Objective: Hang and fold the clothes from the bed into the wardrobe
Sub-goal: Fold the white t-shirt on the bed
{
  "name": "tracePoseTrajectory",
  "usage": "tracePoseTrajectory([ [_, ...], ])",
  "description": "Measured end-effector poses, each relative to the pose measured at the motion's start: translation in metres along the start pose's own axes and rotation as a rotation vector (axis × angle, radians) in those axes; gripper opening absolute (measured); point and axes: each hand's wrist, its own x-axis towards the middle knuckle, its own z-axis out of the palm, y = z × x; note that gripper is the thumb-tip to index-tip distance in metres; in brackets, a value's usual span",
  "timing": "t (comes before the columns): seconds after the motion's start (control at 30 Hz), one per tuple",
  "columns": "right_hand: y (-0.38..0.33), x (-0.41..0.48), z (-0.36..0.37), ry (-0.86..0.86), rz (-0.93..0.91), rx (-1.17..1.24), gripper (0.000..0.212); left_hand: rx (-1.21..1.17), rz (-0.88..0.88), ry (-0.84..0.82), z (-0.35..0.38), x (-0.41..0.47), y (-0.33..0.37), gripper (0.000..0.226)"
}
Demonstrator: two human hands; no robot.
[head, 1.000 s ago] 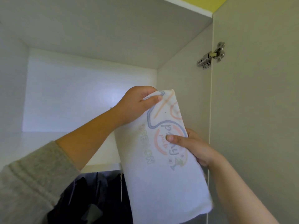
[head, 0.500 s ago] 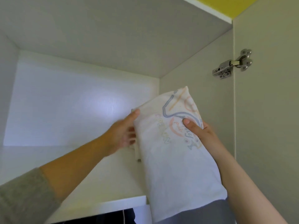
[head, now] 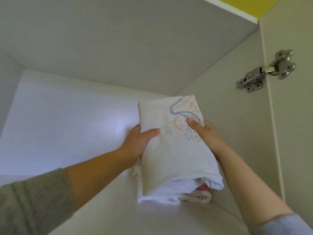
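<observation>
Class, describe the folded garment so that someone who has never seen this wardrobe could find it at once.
Find the wardrobe's top shelf, at its right end near the metal door hinge. A folded white garment sits there by the side wall, gripped by the left hand and right hand. Its pastel print, a grey-blue line and orange circles, marks it out.

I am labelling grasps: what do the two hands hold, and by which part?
Both hold the folded white garment. The left hand grips its left edge and the right hand grips its right edge, each with the thumb on top.
</observation>
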Motion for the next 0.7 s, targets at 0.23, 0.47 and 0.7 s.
tracePoseTrajectory([
  [0.23, 0.03, 0.071, -0.006, 0.053, 0.039, -0.161, 0.023, -0.035, -0.072, 0.06, 0.009, 0.069, -0.021, 0.037],
  [0.47, 0.087, 0.102, -0.002, -0.104, 0.509, -0.158, 0.053, 0.076, -0.439, 0.014, 0.014, 0.118, -0.065, 0.029],
  [0.7, 0.1, 0.105, 0.016, -0.493, 0.541, -0.639, 0.072, 0.124, -0.674, -0.178, -0.004, 0.115, -0.118, 0.038],
])
